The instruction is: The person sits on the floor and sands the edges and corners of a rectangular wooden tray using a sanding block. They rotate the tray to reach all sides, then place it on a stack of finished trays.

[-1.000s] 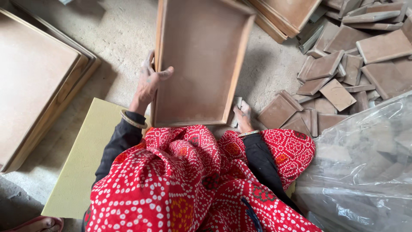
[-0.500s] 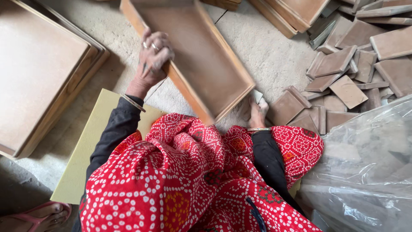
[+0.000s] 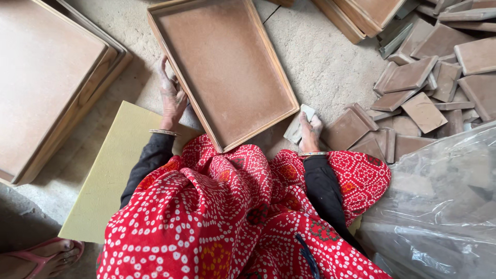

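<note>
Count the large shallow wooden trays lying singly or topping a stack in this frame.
3: one brown rimmed wooden tray beside the left hand, one topping the left stack, one topping the stack at the upper right. Stacked trays beneath are partly hidden.

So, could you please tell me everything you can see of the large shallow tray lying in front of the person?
The tray is a wide, shallow rectangle with a flat reddish-brown base that looks like pressed board and a low, lighter wooden rim on all four sides. It is empty and dusty, lying open side up on the concrete floor, turned at an angle to the person. The left hand rests against its long left rim. The right hand is just off its near right corner; contact there cannot be told. Its near corner reaches the red dotted cloth.
</note>
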A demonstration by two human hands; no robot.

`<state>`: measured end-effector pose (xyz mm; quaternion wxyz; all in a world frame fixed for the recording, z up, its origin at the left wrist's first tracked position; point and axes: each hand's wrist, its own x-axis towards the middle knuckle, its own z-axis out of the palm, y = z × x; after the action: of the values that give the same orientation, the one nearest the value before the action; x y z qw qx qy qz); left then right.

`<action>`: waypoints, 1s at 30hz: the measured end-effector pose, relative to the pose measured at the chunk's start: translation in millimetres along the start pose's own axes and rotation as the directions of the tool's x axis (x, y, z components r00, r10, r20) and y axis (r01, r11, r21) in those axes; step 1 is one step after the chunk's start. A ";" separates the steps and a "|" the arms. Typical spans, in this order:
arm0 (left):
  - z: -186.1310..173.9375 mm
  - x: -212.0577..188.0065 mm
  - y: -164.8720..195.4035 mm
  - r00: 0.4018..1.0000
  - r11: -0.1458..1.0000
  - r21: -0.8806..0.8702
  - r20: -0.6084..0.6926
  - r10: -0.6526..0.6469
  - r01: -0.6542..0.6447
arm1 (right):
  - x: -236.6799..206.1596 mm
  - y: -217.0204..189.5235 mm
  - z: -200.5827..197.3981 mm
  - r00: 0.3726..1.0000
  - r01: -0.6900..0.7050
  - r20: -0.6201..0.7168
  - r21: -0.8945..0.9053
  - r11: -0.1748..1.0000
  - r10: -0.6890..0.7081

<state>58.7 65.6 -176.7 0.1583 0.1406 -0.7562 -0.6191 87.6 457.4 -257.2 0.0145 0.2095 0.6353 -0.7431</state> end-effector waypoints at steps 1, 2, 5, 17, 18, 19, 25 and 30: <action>2.9 -3.6 -4.8 0.992 0.982 -0.142 -0.006 -0.128 0.126 | -0.4 -1.2 1.7 1.000 -0.020 0.003 -0.001 1.000 0.020; 6.8 -5.8 -9.6 0.974 0.932 -0.292 0.000 -0.226 0.216 | -1.0 -2.7 3.3 1.000 -0.028 -0.009 -0.008 1.000 0.027; 15.8 -10.1 -22.2 0.917 0.619 -0.707 0.108 -0.383 0.342 | -3.7 -6.4 6.0 0.999 -0.032 -0.031 -0.023 0.999 0.032; -0.3 16.6 -4.7 0.842 0.791 -0.426 0.501 -0.200 0.440 | -2.3 -5.8 -15.7 0.982 0.172 -0.044 -0.181 0.968 -0.183; -2.2 21.6 -1.8 0.819 0.770 -0.437 0.542 -0.187 0.465 | -4.2 -7.6 -18.6 0.987 0.154 -0.016 -0.170 0.973 -0.159; -2.5 29.0 0.8 0.739 0.655 -0.416 0.579 -0.343 0.630 | -6.1 -8.7 -20.0 0.991 0.134 0.012 -0.160 0.978 -0.134; 0.3 38.0 -6.7 0.836 0.925 -0.065 0.456 -0.305 0.373 | -22.8 1.8 5.7 0.955 0.170 0.270 -0.169 0.971 -0.121; -5.2 31.2 -28.8 0.543 0.229 0.518 0.607 0.581 -0.824 | -30.7 -5.4 16.8 0.959 0.198 0.229 -0.118 0.973 -0.168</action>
<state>33.0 42.7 -202.0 0.2359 -0.2590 -0.9306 -0.1063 109.0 434.9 -240.2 0.0297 0.0655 0.6972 -0.7132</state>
